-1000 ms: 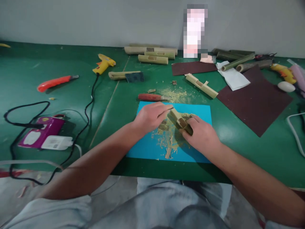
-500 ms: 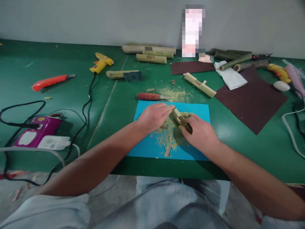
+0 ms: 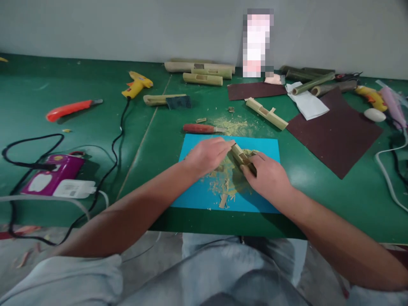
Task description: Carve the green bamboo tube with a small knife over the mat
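Note:
A short bamboo piece (image 3: pixel 241 156) with a cut slot lies slanted over a blue cutting mat (image 3: pixel 197 193). My right hand (image 3: pixel 267 178) is wrapped round its near end. My left hand (image 3: pixel 207 156) is closed at the far end of the piece, fingers curled on top of it; what else it may hold is hidden. Pale shavings (image 3: pixel 227 187) are heaped on the mat under both hands.
A red-handled knife (image 3: pixel 201 128) lies just beyond the mat. Further off are several bamboo tubes (image 3: pixel 204 78), a notched bamboo piece (image 3: pixel 267 114), brown sandpaper sheets (image 3: pixel 334 131), a yellow glue gun (image 3: pixel 137 84), an orange cutter (image 3: pixel 68 109), cables and a purple box (image 3: pixel 52 175) at left.
Both hands stay on the bamboo piece over the mat; they have shifted slightly, and the view has drifted a little.

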`<state>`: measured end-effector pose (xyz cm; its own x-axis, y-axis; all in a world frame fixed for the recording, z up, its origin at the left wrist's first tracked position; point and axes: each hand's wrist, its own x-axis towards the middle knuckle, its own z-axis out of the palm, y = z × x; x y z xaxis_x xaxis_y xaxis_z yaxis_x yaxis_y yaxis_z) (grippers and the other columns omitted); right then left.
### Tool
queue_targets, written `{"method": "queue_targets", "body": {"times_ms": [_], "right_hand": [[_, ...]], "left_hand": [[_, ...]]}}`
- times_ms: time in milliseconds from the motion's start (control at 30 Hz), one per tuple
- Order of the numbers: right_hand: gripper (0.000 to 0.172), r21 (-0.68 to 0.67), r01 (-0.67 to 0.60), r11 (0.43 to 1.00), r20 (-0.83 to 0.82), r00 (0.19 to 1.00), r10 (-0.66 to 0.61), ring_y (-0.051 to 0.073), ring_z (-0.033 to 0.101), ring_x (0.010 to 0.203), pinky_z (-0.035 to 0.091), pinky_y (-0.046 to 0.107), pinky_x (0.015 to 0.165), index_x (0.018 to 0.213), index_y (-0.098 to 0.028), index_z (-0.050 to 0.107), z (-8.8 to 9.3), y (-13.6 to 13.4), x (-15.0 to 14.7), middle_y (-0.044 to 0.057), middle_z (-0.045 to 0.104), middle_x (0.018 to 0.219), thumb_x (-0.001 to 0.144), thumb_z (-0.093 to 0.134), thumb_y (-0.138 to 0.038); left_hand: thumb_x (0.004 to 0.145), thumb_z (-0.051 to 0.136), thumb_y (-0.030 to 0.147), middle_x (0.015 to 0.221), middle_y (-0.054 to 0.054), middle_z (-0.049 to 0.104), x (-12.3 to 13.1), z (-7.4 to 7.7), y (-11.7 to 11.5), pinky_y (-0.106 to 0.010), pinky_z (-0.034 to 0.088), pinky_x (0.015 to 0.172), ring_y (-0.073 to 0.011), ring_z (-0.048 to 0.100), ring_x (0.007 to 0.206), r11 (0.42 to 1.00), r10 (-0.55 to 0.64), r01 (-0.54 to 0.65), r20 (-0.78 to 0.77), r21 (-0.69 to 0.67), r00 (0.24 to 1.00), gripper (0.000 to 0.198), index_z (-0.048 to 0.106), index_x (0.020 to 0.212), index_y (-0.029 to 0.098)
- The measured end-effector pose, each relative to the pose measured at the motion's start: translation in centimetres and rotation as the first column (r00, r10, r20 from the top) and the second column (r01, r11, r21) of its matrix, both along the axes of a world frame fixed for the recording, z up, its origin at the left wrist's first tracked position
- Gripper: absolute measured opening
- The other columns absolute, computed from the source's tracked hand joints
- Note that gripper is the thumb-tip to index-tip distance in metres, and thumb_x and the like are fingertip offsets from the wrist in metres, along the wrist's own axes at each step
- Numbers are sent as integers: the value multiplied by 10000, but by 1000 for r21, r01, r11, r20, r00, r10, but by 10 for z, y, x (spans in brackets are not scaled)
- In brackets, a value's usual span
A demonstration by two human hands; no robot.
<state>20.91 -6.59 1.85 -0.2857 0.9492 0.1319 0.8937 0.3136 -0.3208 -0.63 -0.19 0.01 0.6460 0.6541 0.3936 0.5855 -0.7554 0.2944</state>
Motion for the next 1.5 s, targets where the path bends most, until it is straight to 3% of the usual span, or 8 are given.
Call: {"method": "queue_targets", "body": {"times_ms": [333,500,1033,1200,1500], "right_hand": [[197,-24,0,1000,-1,1000,0,231,633,848,433,335,671,907,-170,647,0,0,0,111,681,974,943,544,-334],[198,-3,2,1000,-16,1000,-2,235,641,855,447,340,675,901,-176,646,-1,0,1,110,687,985,944,537,-336],[205,-41,10,999,-26,1000,-11,212,628,806,413,325,628,877,-188,628,2,0,3,98,684,977,952,514,-341],[198,-21,8,1000,-54,998,-9,213,627,822,417,326,633,894,-188,632,0,0,3,101,685,992,948,519,-342],[194,-56,18,998,-105,994,-24,195,612,769,399,316,621,832,-208,615,0,5,6,80,676,933,941,529,-344]], "left_hand": [[1062,397,321,946,-81,720,1,-2,0,-272,550,733,-174,684,850,999,-34,34,-3,-11,999,369,648,1284,169],[1053,419,309,989,-114,721,-3,-4,5,-298,563,769,-196,693,891,999,45,-45,41,2,998,364,658,1268,139],[1040,458,259,1139,-110,734,-1,6,0,-335,572,881,-209,701,1032,997,-54,61,142,-49,988,311,654,1264,169],[1005,551,280,1090,-84,747,2,2,3,-330,573,856,-199,708,979,997,24,-12,143,-78,989,246,687,1192,194],[1004,544,314,982,-80,738,10,4,1,-304,557,782,-190,694,890,990,125,-117,104,-85,987,252,706,1140,177]]}}
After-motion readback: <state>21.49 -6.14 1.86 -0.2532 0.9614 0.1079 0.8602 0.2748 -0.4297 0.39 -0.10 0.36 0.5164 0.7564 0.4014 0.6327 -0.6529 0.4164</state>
